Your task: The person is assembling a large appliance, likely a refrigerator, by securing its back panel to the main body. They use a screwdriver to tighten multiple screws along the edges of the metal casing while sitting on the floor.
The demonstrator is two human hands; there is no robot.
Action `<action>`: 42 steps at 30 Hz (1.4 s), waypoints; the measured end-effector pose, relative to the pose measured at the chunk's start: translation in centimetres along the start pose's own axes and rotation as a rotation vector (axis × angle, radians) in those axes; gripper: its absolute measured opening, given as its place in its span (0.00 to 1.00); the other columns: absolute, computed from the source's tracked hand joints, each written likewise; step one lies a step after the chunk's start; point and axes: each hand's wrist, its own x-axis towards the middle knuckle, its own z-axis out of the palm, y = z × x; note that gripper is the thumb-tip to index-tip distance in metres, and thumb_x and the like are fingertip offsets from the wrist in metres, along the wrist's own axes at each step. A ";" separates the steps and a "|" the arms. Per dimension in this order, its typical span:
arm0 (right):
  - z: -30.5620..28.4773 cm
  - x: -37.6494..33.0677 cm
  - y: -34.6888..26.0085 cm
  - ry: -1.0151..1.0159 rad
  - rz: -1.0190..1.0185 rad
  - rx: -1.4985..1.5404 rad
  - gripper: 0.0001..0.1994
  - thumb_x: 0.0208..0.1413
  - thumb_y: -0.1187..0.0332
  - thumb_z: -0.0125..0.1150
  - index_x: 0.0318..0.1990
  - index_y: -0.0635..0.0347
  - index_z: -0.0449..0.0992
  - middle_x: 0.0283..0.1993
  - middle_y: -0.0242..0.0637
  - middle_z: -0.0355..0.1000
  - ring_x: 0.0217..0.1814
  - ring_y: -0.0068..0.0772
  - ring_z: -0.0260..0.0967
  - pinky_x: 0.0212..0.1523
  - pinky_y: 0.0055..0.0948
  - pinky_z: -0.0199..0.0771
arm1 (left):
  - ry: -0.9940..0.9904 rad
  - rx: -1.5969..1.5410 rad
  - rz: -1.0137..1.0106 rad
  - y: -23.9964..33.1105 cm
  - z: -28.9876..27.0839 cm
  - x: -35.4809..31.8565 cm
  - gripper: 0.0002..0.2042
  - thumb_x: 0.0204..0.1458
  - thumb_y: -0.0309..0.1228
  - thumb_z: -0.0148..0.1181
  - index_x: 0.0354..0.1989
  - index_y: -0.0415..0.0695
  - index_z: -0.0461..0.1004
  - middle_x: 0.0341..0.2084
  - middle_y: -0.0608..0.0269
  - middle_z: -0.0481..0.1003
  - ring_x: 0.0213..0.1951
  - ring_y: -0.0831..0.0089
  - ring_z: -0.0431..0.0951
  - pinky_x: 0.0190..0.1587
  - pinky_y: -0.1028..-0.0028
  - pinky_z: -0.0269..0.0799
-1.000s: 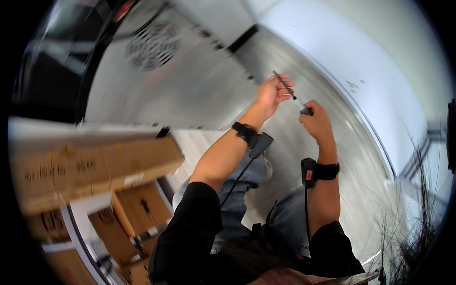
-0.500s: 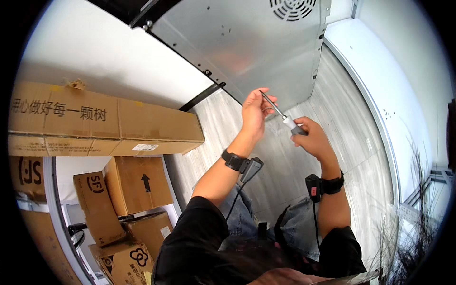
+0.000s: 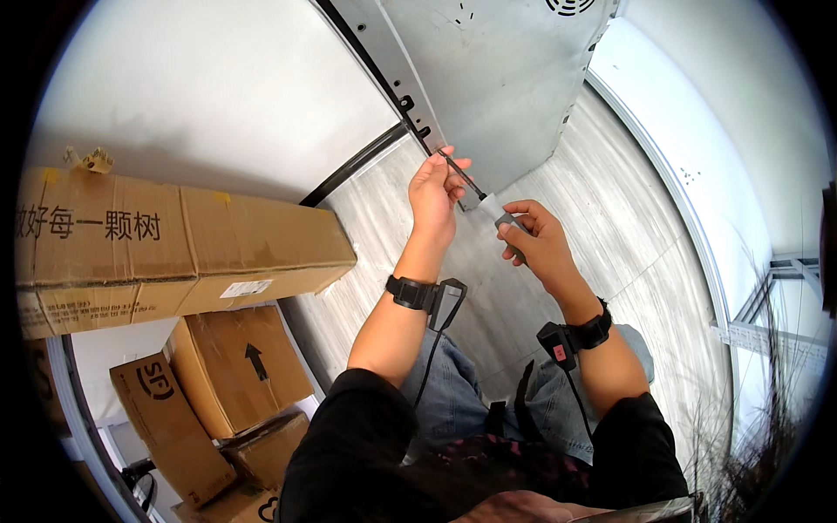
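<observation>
My right hand (image 3: pixel 542 247) is closed round the grey-and-white handle of a screwdriver (image 3: pixel 493 207). Its dark shaft slants up and to the left. My left hand (image 3: pixel 433 199) pinches the shaft close to the tip, with thumb and index finger together and the other fingers curled. The tip reaches the lower corner of a grey metal panel (image 3: pixel 501 96), beside its holed edge flange (image 3: pixel 403 65). Whether the tip sits on a screw or only near the flange cannot be made out.
A long cardboard box (image 3: pixel 261 228) lies to the left above stacked cartons (image 3: pixel 240 370) on a metal-framed rack (image 3: pixel 83 418). Grey wood-look floor (image 3: pixel 645 227) spreads below the panel. A white ledge (image 3: pixel 680 113) runs along the right; dark bristly strands (image 3: pixel 767 418) stand at lower right.
The view has shifted, bringing the panel's flanged edge closer to my hands. The screwdriver has moved left and its tip now meets the panel's lower corner. Both hands keep their hold.
</observation>
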 end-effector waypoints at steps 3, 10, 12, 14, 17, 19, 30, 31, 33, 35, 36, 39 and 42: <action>0.0 -0.1 0.1 -0.022 0.009 0.026 0.16 0.53 0.67 0.59 0.47 0.63 0.68 0.29 0.32 0.70 0.23 0.19 0.67 0.21 0.20 0.65 | 0.008 -0.005 0.016 -0.2 0.0 0.1 0.13 0.62 0.31 0.39 0.48 0.42 0.69 0.30 0.63 0.77 0.26 0.80 0.72 0.31 0.80 0.67; 0.0 0.0 0.0 -0.055 0.025 0.053 0.15 0.54 0.65 0.58 0.46 0.63 0.68 0.29 0.33 0.71 0.22 0.19 0.67 0.20 0.19 0.65 | 0.027 0.010 0.024 -0.3 -0.2 0.4 0.12 0.62 0.32 0.41 0.46 0.42 0.71 0.29 0.63 0.76 0.24 0.81 0.70 0.30 0.80 0.66; 0.1 -0.2 -0.1 -0.063 0.028 0.070 0.15 0.55 0.65 0.58 0.46 0.64 0.68 0.29 0.34 0.71 0.22 0.19 0.67 0.19 0.19 0.64 | 0.032 0.007 0.038 -0.3 -0.3 0.4 0.11 0.62 0.30 0.41 0.45 0.43 0.71 0.29 0.63 0.77 0.23 0.84 0.69 0.28 0.82 0.64; 0.2 -0.2 -0.2 -0.070 0.028 0.086 0.15 0.55 0.65 0.58 0.46 0.64 0.68 0.30 0.35 0.71 0.21 0.19 0.67 0.19 0.19 0.64 | 0.036 0.008 0.048 -0.3 -0.4 0.5 0.11 0.61 0.30 0.42 0.44 0.43 0.71 0.29 0.63 0.77 0.22 0.86 0.68 0.27 0.83 0.64; 0.2 -0.2 -0.2 -0.077 0.031 0.111 0.15 0.55 0.65 0.58 0.46 0.64 0.68 0.30 0.35 0.71 0.21 0.20 0.67 0.18 0.19 0.64 | 0.044 0.009 0.048 -0.3 -0.2 0.3 0.11 0.61 0.30 0.42 0.44 0.43 0.71 0.28 0.63 0.77 0.22 0.85 0.68 0.28 0.83 0.64; 0.2 -0.1 -0.2 -0.086 0.034 0.131 0.15 0.55 0.65 0.57 0.46 0.65 0.67 0.30 0.36 0.71 0.21 0.20 0.67 0.18 0.19 0.64 | 0.056 0.002 0.046 -0.2 0.0 0.2 0.11 0.62 0.31 0.42 0.44 0.42 0.71 0.28 0.63 0.77 0.22 0.85 0.68 0.28 0.82 0.64; 0.4 -0.1 -0.4 -0.136 0.114 0.270 0.16 0.55 0.63 0.57 0.46 0.65 0.67 0.30 0.38 0.71 0.21 0.24 0.68 0.17 0.21 0.63 | 0.051 -0.012 0.019 0.2 -0.3 0.3 0.11 0.62 0.33 0.43 0.44 0.43 0.71 0.26 0.64 0.76 0.22 0.85 0.68 0.26 0.83 0.65; 0.3 -0.1 -0.5 -0.148 0.124 0.290 0.16 0.55 0.63 0.57 0.46 0.65 0.66 0.30 0.39 0.71 0.21 0.24 0.68 0.17 0.21 0.64 | 0.053 -0.017 0.012 0.2 -0.3 0.2 0.11 0.62 0.34 0.43 0.44 0.43 0.71 0.26 0.64 0.76 0.22 0.85 0.69 0.26 0.83 0.66; 0.5 -0.2 -0.6 -0.155 0.121 0.312 0.17 0.55 0.63 0.56 0.46 0.65 0.66 0.31 0.39 0.72 0.21 0.25 0.69 0.17 0.22 0.65 | 0.051 -0.016 0.008 0.3 -0.2 0.1 0.11 0.62 0.33 0.43 0.44 0.43 0.71 0.25 0.65 0.76 0.22 0.85 0.69 0.26 0.83 0.66; 0.7 -0.2 -0.5 -0.142 0.105 0.279 0.17 0.56 0.63 0.56 0.47 0.65 0.65 0.31 0.40 0.72 0.22 0.25 0.69 0.18 0.22 0.65 | 0.044 -0.017 0.005 0.4 -0.3 0.1 0.11 0.62 0.33 0.43 0.43 0.43 0.71 0.25 0.65 0.76 0.22 0.85 0.69 0.26 0.83 0.66; 0.9 -0.1 -0.2 -0.126 0.088 0.236 0.17 0.55 0.63 0.56 0.47 0.65 0.65 0.32 0.40 0.72 0.22 0.25 0.69 0.18 0.22 0.65 | 0.037 -0.018 0.005 0.3 -0.4 0.1 0.11 0.62 0.33 0.43 0.43 0.44 0.71 0.25 0.65 0.76 0.22 0.85 0.69 0.26 0.83 0.66; 1.5 0.1 0.5 -0.049 -0.002 0.011 0.16 0.54 0.65 0.57 0.47 0.64 0.65 0.32 0.40 0.72 0.24 0.27 0.70 0.22 0.25 0.68 | 0.007 -0.015 0.003 0.3 -0.6 0.2 0.10 0.62 0.33 0.43 0.44 0.44 0.70 0.25 0.65 0.75 0.22 0.85 0.69 0.25 0.83 0.66; 2.0 0.0 1.0 0.053 -0.165 -0.266 0.17 0.51 0.67 0.59 0.47 0.61 0.65 0.34 0.41 0.71 0.29 0.33 0.71 0.29 0.31 0.70 | -0.020 -0.019 -0.010 0.4 -0.8 0.1 0.09 0.61 0.31 0.44 0.45 0.44 0.69 0.26 0.64 0.75 0.22 0.85 0.70 0.26 0.84 0.68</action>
